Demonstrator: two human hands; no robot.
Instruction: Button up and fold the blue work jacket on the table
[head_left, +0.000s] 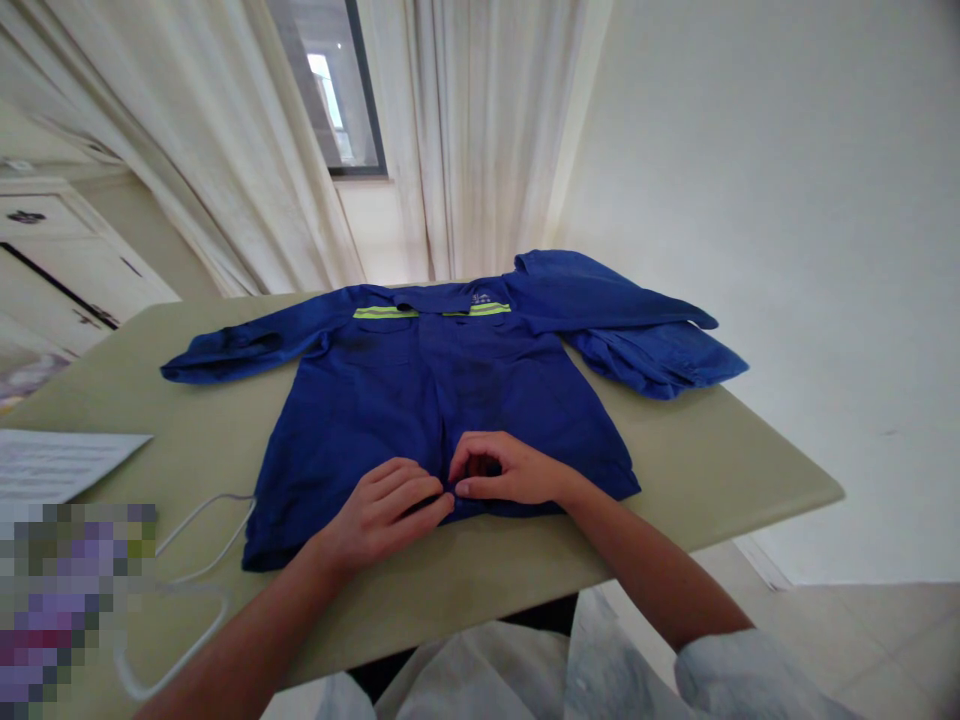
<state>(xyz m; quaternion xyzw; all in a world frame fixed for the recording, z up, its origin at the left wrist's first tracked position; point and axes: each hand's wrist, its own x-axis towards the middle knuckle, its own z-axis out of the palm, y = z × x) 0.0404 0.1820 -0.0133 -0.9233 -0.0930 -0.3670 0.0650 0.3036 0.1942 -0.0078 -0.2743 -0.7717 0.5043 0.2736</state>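
Note:
A dark blue work jacket [442,400] lies flat and face up on the table, its collar at the far side. A yellow-green reflective strip [386,312] crosses its chest. One sleeve [240,350] stretches out to the left, and the other [622,320] lies doubled over at the right. At the jacket's lower front opening, my left hand [382,510] and my right hand [510,470] almost meet. Both pinch the cloth there. The fastening under my fingers is hidden.
The pale green table [697,470] ends in a rounded edge at the right and near me. On it lie a sheet of paper [52,462] and a white cable [202,520], beside a pixelated, unreadable object [67,610]. Behind stand curtains [480,140] and a white cabinet [67,250].

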